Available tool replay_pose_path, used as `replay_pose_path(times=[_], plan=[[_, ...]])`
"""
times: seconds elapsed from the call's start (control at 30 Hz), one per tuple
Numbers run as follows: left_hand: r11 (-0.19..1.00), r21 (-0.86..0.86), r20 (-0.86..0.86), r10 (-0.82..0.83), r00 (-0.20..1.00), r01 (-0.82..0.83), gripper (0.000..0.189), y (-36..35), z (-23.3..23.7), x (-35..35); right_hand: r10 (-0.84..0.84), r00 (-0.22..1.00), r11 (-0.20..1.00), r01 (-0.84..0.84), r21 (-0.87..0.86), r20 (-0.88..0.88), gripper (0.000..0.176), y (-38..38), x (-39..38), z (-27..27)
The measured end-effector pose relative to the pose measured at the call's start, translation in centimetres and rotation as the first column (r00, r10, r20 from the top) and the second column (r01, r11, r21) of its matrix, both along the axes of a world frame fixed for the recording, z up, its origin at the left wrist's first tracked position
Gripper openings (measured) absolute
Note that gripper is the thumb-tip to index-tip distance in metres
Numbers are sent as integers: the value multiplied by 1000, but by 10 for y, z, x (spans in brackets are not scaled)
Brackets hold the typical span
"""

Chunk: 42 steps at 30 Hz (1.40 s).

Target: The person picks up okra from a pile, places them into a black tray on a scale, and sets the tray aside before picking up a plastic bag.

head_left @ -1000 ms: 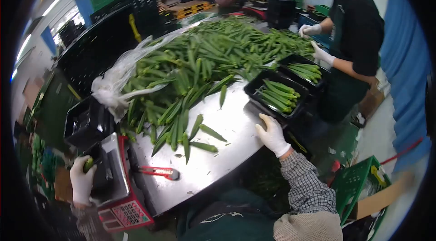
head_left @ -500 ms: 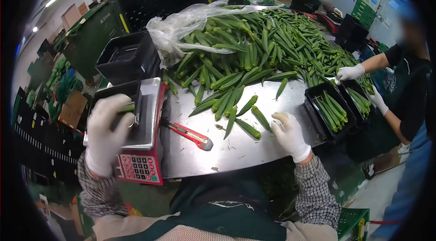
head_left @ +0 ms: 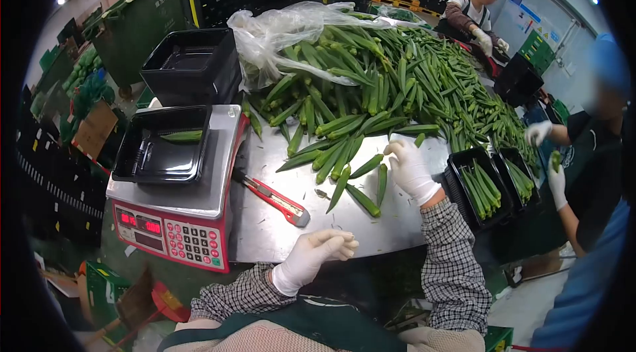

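Note:
My left hand [head_left: 315, 258], in a white glove, is over the near table edge with its fingers stretched out, holding nothing that I can see. My gloved right hand [head_left: 411, 170] is above the metal table, fingers loosely bent and apart. A single okra pod [head_left: 382, 185] lies just left of it; the tip of another pod [head_left: 420, 140] shows behind its fingers. More loose pods [head_left: 363, 201] lie before the big okra heap [head_left: 424, 73]. On the scale [head_left: 225, 153] sits a black tray [head_left: 162, 171] with one okra pod [head_left: 182, 136] in it.
A red box cutter [head_left: 275, 201] lies beside the scale. Stacked black trays [head_left: 189, 77] stand behind it. Clear plastic [head_left: 285, 27] partly covers the heap. At right are okra-filled trays [head_left: 482, 189]. One co-worker [head_left: 596, 146] stands at right, another [head_left: 467, 17] at the back.
My left hand has come away from the tray on the scale, leaving a pod there, and moved right to the near edge. My right hand has moved up; the pod beside it has turned.

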<state>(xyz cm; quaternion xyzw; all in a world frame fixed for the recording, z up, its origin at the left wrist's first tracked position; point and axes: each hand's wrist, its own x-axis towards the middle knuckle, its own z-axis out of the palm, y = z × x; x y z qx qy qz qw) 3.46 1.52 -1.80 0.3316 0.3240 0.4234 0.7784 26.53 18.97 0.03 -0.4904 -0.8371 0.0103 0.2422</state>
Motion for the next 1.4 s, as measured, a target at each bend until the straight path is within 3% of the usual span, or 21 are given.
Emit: replay_pose_path(times=[0.1,0.23,0.33,0.5,0.57,0.63,0.73,0.77,0.8,0.87,0.97,1.0,1.07,1.1,1.13,1.2,1.3,1.4], plan=[[1000,2,31,-2,1000,2,30,5,-4,12,39,998,999,-39,-5,53,19,-8,-13,-5],[999,-37,117,-11,993,15,35,10,-4,21,46,958,999,-37,-36,283,21,7,-20,-18],[994,-105,222,-3,975,27,47,15,-13,15,50,992,999,-51,4,114,22,1,-15,10],[956,-255,574,30,818,144,58,26,-19,15,432,901,888,-416,-198,48,27,-51,-28,55],[964,-220,522,-10,853,146,59,25,-16,14,465,885,850,-441,-289,17,30,-60,-33,63],[976,-111,524,-104,845,189,54,24,-25,8,403,913,899,-382,-215,65,31,-54,-23,77],[997,-35,358,-55,932,72,48,21,-19,3,189,981,980,-184,-76,54,24,-43,-12,85],[1000,9,413,-7,911,4,43,23,-20,3,184,978,978,-173,-117,94,23,-44,-12,88],[988,117,294,66,953,-104,42,23,-16,4,181,974,975,-160,-157,135,21,-46,-13,92],[897,357,72,253,965,-262,40,23,-2,7,358,924,884,-289,-367,134,21,-55,-21,98],[714,695,-379,463,801,-83,39,28,16,6,541,840,720,-443,-534,34,22,-67,-52,98],[796,592,-321,376,869,-126,38,28,13,6,564,825,671,-468,-575,-14,22,-66,-63,103],[926,340,-155,227,961,-164,37,23,4,5,468,816,608,-576,-547,-339,30,-43,-65,97],[940,212,-77,290,954,-268,33,21,5,4,390,861,739,-504,-448,-326,33,-20,-66,88],[918,221,37,330,943,-330,25,24,2,-1,301,896,845,-409,-344,-325,36,4,-68,74],[847,154,197,479,856,-509,18,22,-3,-3,320,943,938,-329,-112,-87,42,40,-76,44],[849,131,191,485,853,-512,13,20,-7,-12,182,941,967,-223,119,285,47,67,-84,-4],[875,109,192,447,874,-472,9,13,-7,-17,147,923,989,-131,-69,355,50,62,-80,-7]])
